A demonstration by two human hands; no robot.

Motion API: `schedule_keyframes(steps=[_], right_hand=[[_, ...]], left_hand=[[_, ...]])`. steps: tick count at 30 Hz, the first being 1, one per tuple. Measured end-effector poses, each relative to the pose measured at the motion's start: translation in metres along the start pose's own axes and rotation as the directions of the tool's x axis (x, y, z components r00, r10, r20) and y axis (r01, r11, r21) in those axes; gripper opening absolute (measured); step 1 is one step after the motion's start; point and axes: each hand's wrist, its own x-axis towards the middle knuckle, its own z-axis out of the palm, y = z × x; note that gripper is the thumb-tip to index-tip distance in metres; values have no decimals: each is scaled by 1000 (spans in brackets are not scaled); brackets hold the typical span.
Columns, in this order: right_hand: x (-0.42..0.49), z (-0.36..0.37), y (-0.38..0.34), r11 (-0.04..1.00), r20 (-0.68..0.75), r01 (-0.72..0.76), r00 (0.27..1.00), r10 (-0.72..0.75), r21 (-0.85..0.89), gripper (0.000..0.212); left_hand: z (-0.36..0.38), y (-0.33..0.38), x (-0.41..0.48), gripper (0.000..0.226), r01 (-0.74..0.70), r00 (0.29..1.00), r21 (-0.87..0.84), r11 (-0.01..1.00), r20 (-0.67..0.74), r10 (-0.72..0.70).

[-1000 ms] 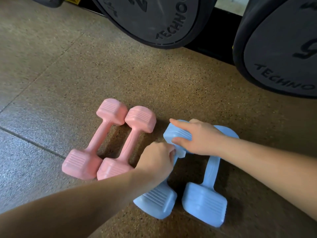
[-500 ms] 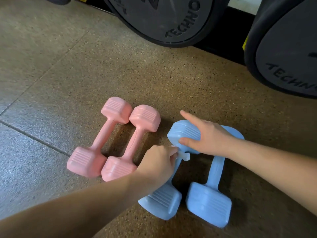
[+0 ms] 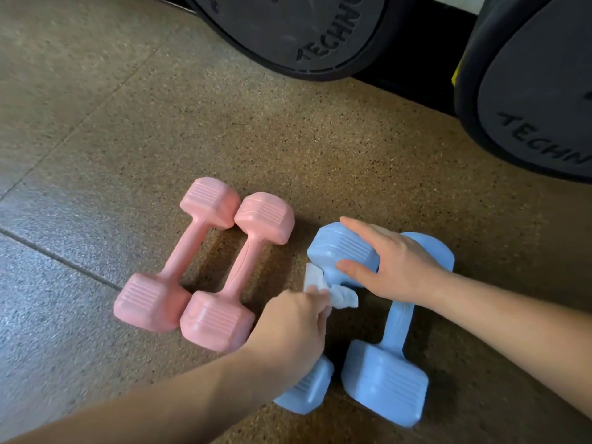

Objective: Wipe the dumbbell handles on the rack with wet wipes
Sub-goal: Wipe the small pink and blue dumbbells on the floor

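Gripping the wet wipe (image 3: 343, 298) against the blue dumbbell (image 3: 344, 248) handle — left hand (image 3: 291, 322); right hand (image 3: 400, 270) clasps its far head.

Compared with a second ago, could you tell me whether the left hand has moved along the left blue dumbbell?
Yes. The left hand, gripping the wet wipe, has slid back toward the person, away from the left blue dumbbell's far head.

Handle of blue dumbbell (image 3: 342, 248) hidden under left hand (image 3: 288, 331); weight plates (image 3: 288, 27) — cropped.
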Motion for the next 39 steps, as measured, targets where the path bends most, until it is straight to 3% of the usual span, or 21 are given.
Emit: schedule_keyframes(steps=[2, 4, 6, 8, 12, 15, 18, 20, 23, 27, 32, 39], right_hand=[[1, 1, -1, 1000, -11, -3, 1000, 3, -11, 82], [0, 2, -4, 999, -28, -1, 1000, 0, -33, 81], [0, 1, -6, 999, -33, -4, 999, 3, -48, 80], [-1, 1, -7, 999, -33, -7, 999, 5, -44, 80], [-2, 0, -6, 999, -11, -4, 1000, 4, -42, 79], [-2, -1, -7, 999, -9, -9, 1000, 8, -47, 80], [-2, 0, -10, 999, -23, -15, 1000, 14, -47, 79], [-2, 1, -10, 999, -22, -24, 999, 23, -47, 78], [-3, 1, -7, 999, 0, -23, 1000, 23, -32, 80], [-1, 1, -5, 999, 6, -30, 1000, 30, -23, 81], [0, 3, -7, 999, -11, -26, 1000, 25, -27, 79], [-2, 1, -6, 999, 5, -30, 1000, 30, -10, 79]], left_hand=[[2, 11, -7, 15, 32, 992, 103, 994, 115, -44], [5, 22, -2, 56, 28, 969, 255, 967, 230, -89], [1, 31, 12, 68, 76, 953, 241, 967, 268, -142], [-6, 31, 21, 68, 71, 957, 224, 972, 261, -130], [-8, 28, -5, 57, 13, 958, 358, 934, 263, -114], [2, 32, -18, 70, 12, 923, 438, 899, 341, -178], [-5, 30, 7, 71, 72, 908, 373, 925, 359, -215], [-13, 17, 22, 62, 77, 933, 279, 957, 319, -168], [-23, 3, 21, 32, 48, 960, 201, 978, 262, -101], [-16, 15, -5, 46, -23, 944, 408, 913, 308, -114], [-21, -6, 17, 24, 35, 971, 156, 987, 229, -71], [-8, -10, 1, 13, 5, 986, 199, 980, 164, -38]])
